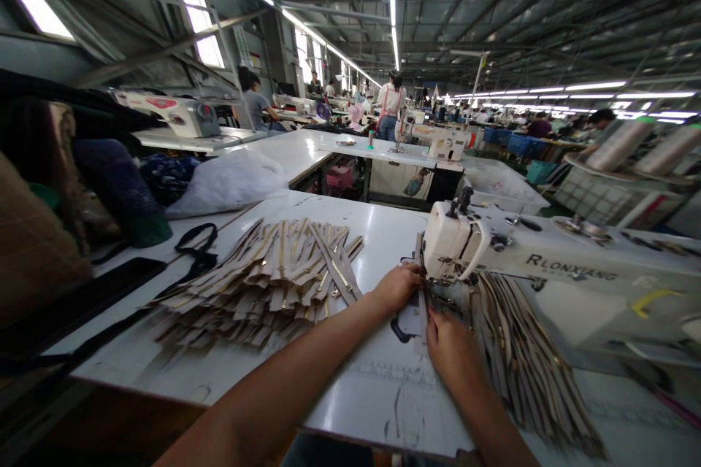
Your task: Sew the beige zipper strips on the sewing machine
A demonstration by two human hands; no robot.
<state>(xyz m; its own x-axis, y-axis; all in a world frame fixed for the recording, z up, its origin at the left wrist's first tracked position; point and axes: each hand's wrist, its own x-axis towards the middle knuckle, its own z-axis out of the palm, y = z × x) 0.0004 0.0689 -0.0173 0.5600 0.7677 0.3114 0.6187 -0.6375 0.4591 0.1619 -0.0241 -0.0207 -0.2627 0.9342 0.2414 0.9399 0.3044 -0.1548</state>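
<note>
A beige zipper (423, 312) lies lengthwise under the head of a white sewing machine (520, 255). My left hand (402, 287) is closed at the zipper's left side, close to the needle area, its fingertips partly hidden by the machine head. Nearer to me, my right hand (452, 346) pinches the zipper's lower part, thumb and fingers together. To the left of my arms spreads a loose pile of beige zippers (274, 277) with gold teeth. Another bunch of zippers (515, 357) hangs together right of my right hand, beneath the machine arm.
A white plastic bag (227, 179) and a black strap (200, 248) lie left on the white table (372, 387). Thread cones (621, 142) stand at the right. Beyond are another sewing machine (438, 139) and a standing person (391, 106).
</note>
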